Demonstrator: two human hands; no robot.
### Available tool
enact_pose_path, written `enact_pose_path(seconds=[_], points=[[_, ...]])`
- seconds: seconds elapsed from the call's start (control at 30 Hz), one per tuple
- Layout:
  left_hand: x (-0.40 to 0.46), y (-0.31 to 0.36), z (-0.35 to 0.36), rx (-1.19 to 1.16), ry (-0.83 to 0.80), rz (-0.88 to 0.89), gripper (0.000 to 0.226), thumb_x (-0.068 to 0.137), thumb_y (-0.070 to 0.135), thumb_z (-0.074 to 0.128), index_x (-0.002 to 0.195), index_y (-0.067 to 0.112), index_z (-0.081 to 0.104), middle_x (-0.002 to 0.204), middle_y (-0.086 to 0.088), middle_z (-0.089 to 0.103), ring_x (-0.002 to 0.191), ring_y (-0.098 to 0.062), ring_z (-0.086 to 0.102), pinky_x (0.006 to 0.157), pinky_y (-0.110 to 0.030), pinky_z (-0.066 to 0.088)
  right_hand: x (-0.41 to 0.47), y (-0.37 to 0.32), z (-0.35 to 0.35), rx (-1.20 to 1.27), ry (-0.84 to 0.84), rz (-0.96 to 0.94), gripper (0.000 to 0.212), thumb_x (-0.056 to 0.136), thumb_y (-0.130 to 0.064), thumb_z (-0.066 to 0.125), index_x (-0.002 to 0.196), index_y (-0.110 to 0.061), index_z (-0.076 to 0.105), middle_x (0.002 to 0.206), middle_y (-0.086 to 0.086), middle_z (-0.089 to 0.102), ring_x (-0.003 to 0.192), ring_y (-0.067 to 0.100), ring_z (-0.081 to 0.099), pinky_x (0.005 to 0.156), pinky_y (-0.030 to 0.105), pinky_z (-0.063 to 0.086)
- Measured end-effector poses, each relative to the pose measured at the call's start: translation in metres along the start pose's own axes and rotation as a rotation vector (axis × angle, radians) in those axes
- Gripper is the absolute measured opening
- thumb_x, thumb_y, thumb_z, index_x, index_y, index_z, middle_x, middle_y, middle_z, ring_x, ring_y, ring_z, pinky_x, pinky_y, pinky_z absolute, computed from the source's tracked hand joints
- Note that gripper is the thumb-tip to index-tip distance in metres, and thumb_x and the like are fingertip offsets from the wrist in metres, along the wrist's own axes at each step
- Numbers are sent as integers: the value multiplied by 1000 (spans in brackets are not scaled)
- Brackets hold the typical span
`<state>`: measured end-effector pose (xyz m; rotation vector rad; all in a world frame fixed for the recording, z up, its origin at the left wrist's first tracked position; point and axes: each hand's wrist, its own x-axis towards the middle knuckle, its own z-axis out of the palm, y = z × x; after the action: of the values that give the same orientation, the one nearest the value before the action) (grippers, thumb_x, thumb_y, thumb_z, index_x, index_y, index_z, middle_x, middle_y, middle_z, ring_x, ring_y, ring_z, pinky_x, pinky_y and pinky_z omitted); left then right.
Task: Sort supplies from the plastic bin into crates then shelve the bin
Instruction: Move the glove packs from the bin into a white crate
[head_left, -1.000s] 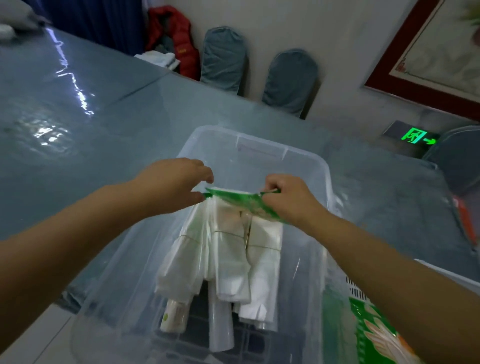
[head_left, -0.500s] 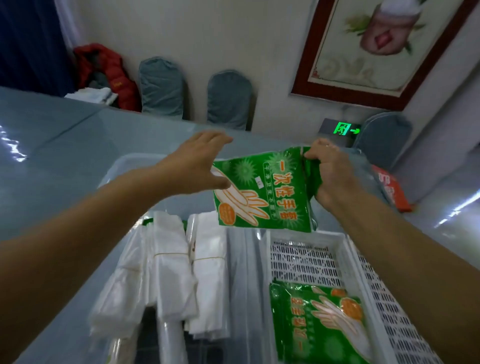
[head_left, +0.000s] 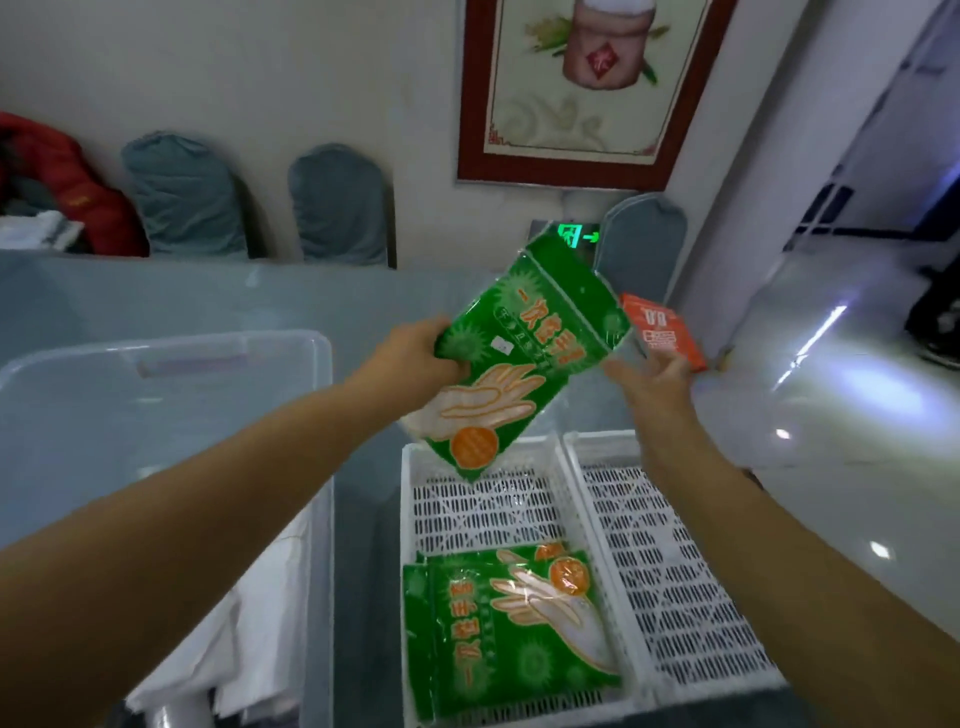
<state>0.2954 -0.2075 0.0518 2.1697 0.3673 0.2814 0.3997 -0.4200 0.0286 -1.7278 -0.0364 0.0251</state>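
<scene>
Head view showed a green packet of disposable gloves held in the air above the far end of the left white crate, tilted so its lower corner pointed down into that crate. The left hand grasped the packet by its left edge, thumb over the printed face. The right hand was spread and released, just beside the packet's right edge but apart from it, likely so that 1 hand could swing the packet down alone. At least 2 matching green packets already lay flat at the near end of the same crate, which suggested this crate was meant for the gloves and the far end was the free spot. The second white crate sat touching it on the right and looked bare. To the left stood the clear plastic bin, with white bundled bags still inside at its near end, so by my reading the sorting was only partly done and shelving the bin was some way off. An orange packet lay on the table beyond the right hand. Covered chairs lined the wall behind.
</scene>
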Motion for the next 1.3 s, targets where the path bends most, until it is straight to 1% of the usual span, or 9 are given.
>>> enact_pose_path(seconds=[0.13, 0.27, 0.43, 0.6, 0.73, 0.83, 0.9, 1.13, 1.3], points=[[-2, 2, 47, -527, -16, -229, 20, 83, 8, 62, 93, 26, 59, 84, 1, 70, 68, -12, 69, 58, -24, 54, -11, 39, 0, 171, -338, 281, 53, 83, -25, 68, 125, -6, 41, 109, 7, 60, 93, 19, 61, 76, 31, 49], [-5, -4, 81, -531, 30, -337, 14, 85, 15, 62, 90, 25, 53, 87, -2, 65, 74, -16, 64, 58, -27, 49, -11, 48, 2, 141, -451, 202, 20, 84, -11, 66, 104, -11, 63, 99, 11, 72, 86, 26, 71, 76, 42, 57], [5, -10, 63, -370, 526, -316, 32, 80, 11, 63, 104, 13, 42, 81, -1, 41, 65, -15, 40, 46, -16, 35, 2, 61, -22, -418, -635, -49, 14, 80, -13, 69, 88, -23, 64, 85, -1, 70, 77, 14, 68, 69, 30, 56], [4, -28, 43, -342, 613, -366, 32, 79, 14, 62, 102, 18, 39, 99, -4, 46, 83, -19, 46, 61, -24, 38, -6, 89, -36, -916, -1116, -240, 5, 79, -21, 67, 79, -24, 63, 78, -3, 65, 70, 13, 62, 66, 31, 51], [0, -36, 55, -254, 509, -407, 25, 80, 12, 60, 98, 13, 43, 92, -7, 44, 77, -20, 42, 52, -23, 34, -13, 105, -29, -1022, -1356, -271, 22, 80, -25, 66, 65, -32, 52, 69, -11, 54, 61, 6, 52, 57, 24, 44], [-1, -36, 71, -121, 381, -382, 17, 79, 8, 61, 81, 16, 45, 84, -8, 43, 76, -18, 39, 51, -25, 30, -16, 114, -21, -1108, -1451, -341, 17, 80, -26, 65, 70, -25, 52, 71, -6, 50, 63, 10, 49, 61, 29, 43], [-1, -38, 85, -2, 184, -372, 15, 81, 11, 63, 93, 11, 54, 91, -9, 48, 79, -18, 44, 53, -23, 34, -18, 118, -15, -1146, -1481, -401, 10, 83, -28, 62, 83, -19, 58, 76, 1, 56, 68, 16, 51, 64, 32, 44], [-11, -80, 152, 602, -662, -360, 56, 78, 28, 70, 127, 13, 48, 132, -8, 51, 113, -25, 51, 93, -34, 41, -33, 134, -9, -1248, -1401, -632, 24, 85, -30, 56, 104, -16, 60, 91, 11, 60, 82, 28, 55, 64, 30, 39], [-15, -106, 179, 551, -854, -417, 55, 72, 34, 73, 116, 16, 46, 122, -6, 51, 97, -21, 51, 85, -37, 47, -35, 144, -27, -1190, -1231, -669, 31, 87, -38, 53, 112, -19, 57, 100, 9, 64, 89, 29, 60, 64, 31, 39]])
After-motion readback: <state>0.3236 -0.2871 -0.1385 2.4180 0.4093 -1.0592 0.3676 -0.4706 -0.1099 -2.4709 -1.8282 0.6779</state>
